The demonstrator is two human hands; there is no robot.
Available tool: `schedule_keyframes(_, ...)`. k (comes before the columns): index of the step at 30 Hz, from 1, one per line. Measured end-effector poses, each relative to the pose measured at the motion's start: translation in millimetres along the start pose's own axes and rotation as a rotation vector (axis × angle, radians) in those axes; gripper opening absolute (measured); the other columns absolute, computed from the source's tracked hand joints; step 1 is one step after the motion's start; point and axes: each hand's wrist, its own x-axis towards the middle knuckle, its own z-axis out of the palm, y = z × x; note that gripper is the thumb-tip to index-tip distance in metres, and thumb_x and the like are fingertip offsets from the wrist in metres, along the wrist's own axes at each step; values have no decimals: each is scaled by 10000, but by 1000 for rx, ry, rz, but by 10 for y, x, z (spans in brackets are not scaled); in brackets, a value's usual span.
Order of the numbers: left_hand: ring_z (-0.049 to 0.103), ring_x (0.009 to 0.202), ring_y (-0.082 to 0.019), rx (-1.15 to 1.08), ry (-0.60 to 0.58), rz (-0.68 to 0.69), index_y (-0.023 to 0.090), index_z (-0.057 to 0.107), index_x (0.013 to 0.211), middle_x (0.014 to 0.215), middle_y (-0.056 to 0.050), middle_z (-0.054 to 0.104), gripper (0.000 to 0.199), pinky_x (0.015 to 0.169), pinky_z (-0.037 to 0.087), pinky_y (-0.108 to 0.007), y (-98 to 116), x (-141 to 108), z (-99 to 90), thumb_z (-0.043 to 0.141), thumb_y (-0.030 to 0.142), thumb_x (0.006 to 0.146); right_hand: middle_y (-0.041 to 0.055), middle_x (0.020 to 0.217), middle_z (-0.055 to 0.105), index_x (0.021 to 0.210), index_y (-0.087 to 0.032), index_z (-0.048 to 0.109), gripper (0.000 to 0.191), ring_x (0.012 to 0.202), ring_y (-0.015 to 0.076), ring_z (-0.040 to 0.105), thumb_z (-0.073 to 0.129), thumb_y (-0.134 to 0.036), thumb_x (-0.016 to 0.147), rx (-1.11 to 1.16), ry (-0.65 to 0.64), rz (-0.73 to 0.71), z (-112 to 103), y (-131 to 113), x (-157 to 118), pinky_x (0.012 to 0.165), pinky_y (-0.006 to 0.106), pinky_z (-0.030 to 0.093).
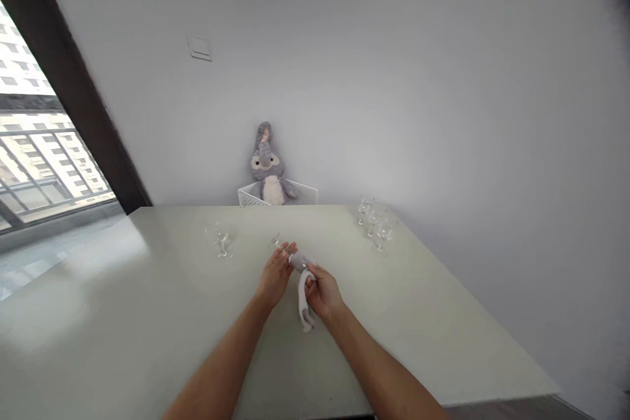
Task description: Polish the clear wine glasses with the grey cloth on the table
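Over the middle of the table, my left hand [276, 273] has its fingers closed round the foot end of a small stemmed glass [297, 261], which lies tilted on its side. A white cloth [304, 302] is pinched in my right hand [323, 290]. Part of that cloth seems to sit in or against the bowl of the glass, and the rest hangs down below my fingers. Just beyond my left hand there is another clear glass [276, 240], partly hidden by my fingers.
Several clear stemmed glasses [373, 220] stand at the table's back right. More clear glassware [221, 244] stands to the left. Behind the pale table [162, 315], a grey plush toy [268, 164] sits in a white basket [306, 194] against the wall.
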Motion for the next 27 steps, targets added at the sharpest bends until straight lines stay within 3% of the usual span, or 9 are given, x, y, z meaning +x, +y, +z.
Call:
schedule_keyframes(4,593,849,-150,-38,-57,-79,161,577,861,1006,-69,627,222,764,454,-270,23,25,-55,665,230,669,-24,616,598,977,-185,534,305,464,101,553,596,-341,723,-260,-149,-14,43,71,-114,460,226,486)
schedule_keyframes(8,580,664,-109,62,34,-194,164,580,808,873,-28,635,232,604,455,-227,39,20,-107,655,340,676,70,965,633,1042,-202,566,407,877,220,591,646,-259,647,-968,-270,-405,29,104,-187,769,354,484)
schedule_keyframes(10,547,588,-95,174,96,-191,165,576,797,741,0,610,271,521,419,-204,47,-3,-84,636,403,681,78,1040,614,980,-203,603,337,1007,238,536,638,-236,647,-1119,-277,-532,12,101,-177,875,362,424)
schedule_keyframes(12,544,613,-100,224,105,-125,171,579,801,729,4,598,284,531,415,-204,71,-37,-26,605,434,700,62,916,646,951,-203,605,260,882,210,592,593,-269,700,-1006,-249,-461,2,73,-144,767,324,478)
schedule_keyframes(15,556,859,-144,150,-59,-27,190,590,937,955,-43,610,287,723,439,-251,140,-83,63,589,390,730,-3,613,603,932,-177,571,259,497,127,569,560,-357,745,-531,-168,-177,-3,-3,-90,446,218,449)
schedule_keyframes(19,538,946,-160,106,-152,-32,188,604,917,1066,-66,593,278,804,417,-267,193,-75,37,673,278,663,-41,523,548,911,-163,550,299,400,89,499,593,-391,723,-234,-168,7,13,-32,-111,388,183,399)
schedule_keyframes(22,567,717,-124,213,-51,-146,164,613,835,868,-46,629,261,659,443,-248,167,-49,-39,651,362,670,1,687,624,977,-208,571,367,591,149,590,666,-334,646,-557,-200,-171,52,22,-196,513,241,473)
schedule_keyframes(25,523,569,-103,358,18,-202,140,604,746,656,-13,582,324,542,420,-221,150,-70,-25,593,460,693,49,845,648,857,-224,630,279,845,201,583,699,-309,601,-849,-170,-434,91,29,-253,701,268,476)
schedule_keyframes(27,540,633,-116,373,-1,-123,145,609,783,698,-24,592,322,578,432,-223,168,-110,45,570,457,716,39,748,642,831,-219,628,232,751,184,593,658,-359,648,-808,-120,-424,103,-14,-247,628,253,480)
